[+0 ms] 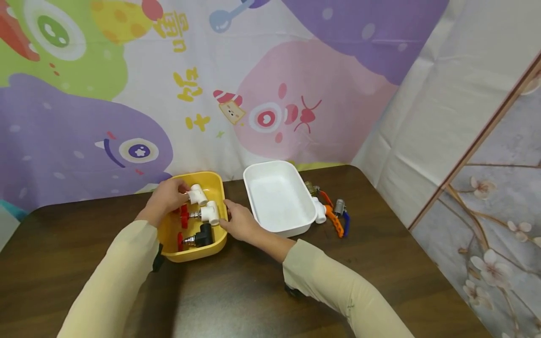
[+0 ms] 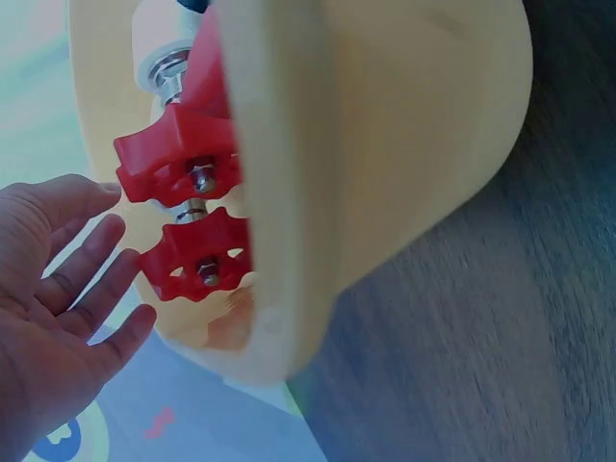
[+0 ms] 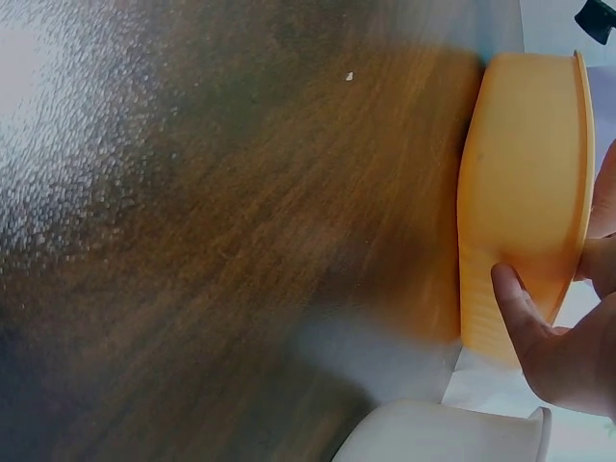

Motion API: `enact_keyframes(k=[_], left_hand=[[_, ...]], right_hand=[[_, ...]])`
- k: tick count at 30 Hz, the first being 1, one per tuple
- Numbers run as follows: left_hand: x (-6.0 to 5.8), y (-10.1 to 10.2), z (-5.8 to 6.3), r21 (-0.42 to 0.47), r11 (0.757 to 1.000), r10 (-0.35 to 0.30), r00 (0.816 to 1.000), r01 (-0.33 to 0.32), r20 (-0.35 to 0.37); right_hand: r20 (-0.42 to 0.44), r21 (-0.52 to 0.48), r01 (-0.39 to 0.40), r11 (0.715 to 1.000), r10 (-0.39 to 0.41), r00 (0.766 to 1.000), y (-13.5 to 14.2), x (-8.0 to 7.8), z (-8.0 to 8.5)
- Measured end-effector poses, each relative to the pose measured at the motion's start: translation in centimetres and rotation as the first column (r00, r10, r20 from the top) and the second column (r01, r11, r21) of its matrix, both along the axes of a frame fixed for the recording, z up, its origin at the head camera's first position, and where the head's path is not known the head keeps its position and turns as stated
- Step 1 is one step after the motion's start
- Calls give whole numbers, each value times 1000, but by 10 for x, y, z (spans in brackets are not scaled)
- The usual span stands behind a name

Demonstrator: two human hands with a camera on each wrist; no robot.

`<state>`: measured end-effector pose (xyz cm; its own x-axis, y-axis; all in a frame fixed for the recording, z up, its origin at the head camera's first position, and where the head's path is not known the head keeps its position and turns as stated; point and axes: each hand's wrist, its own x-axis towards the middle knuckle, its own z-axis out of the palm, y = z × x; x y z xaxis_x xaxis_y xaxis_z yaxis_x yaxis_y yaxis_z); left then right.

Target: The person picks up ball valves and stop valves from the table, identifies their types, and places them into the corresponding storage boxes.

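Observation:
A yellow plastic basin point(image 1: 194, 256) holds two white tee-shaped valves and a black one, with red handwheels. My left hand point(image 1: 166, 197) reaches over its left side, by the farther white valve point(image 1: 197, 194). In the left wrist view the left fingers are spread and relaxed, close beside the red handwheels point(image 2: 178, 159). The nearer white valve point(image 1: 210, 213) lies in the middle, and the black valve point(image 1: 204, 235) lies at the near end. With the thumb on the outer wall and other fingers over the rim, my right hand point(image 1: 241, 220) holds the basin's right side.
A white basin point(image 1: 279, 197) stands right of the yellow one. Past its right side lie several valves, among them ones with an orange lever point(image 1: 335, 220) and a blue lever point(image 1: 346, 223). A printed cloth point(image 1: 203, 141) hangs behind the dark wooden table point(image 1: 236, 291).

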<state>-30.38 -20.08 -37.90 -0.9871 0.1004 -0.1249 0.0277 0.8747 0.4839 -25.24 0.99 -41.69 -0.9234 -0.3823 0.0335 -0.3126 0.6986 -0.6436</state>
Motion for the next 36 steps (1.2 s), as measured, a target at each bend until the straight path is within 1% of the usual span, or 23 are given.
enact_keyframes(k=[4, 8, 11, 15, 22, 25, 30, 36], left_hand=[[5, -2, 6, 10, 1000, -3, 1000, 3, -2], [10, 0, 12, 43, 999, 1, 1000, -2, 8], [14, 3, 15, 67, 998, -8, 1000, 7, 6], [20, 7, 16, 88, 996, -25, 1000, 26, -18], [28, 16, 18, 141, 989, -24, 996, 36, -86], [30, 21, 18, 182, 983, -1, 998, 14, -69], [37, 31, 20, 257, 965, 53, 999, -50, -7], [45, 44, 23, 319, 944, 81, 996, -83, 20]], right_hand=[[-1, 14, 0, 1000, 0, 1000, -1, 1, 2], [7, 28, 5, 1000, -5, 1000, -1, 0, 4], [1, 50, 10, 999, -10, 1000, 0, -1, 5], [0, 80, 12, 997, -12, 1000, 0, -3, 7], [-12, 70, 24, 997, -24, 1000, 0, -4, 17], [-13, 64, 36, 997, -35, 999, 1, -4, 23], [-21, 17, 50, 999, -50, 999, 8, -3, 32], [-33, -32, 72, 997, -73, 997, 24, -4, 40]])
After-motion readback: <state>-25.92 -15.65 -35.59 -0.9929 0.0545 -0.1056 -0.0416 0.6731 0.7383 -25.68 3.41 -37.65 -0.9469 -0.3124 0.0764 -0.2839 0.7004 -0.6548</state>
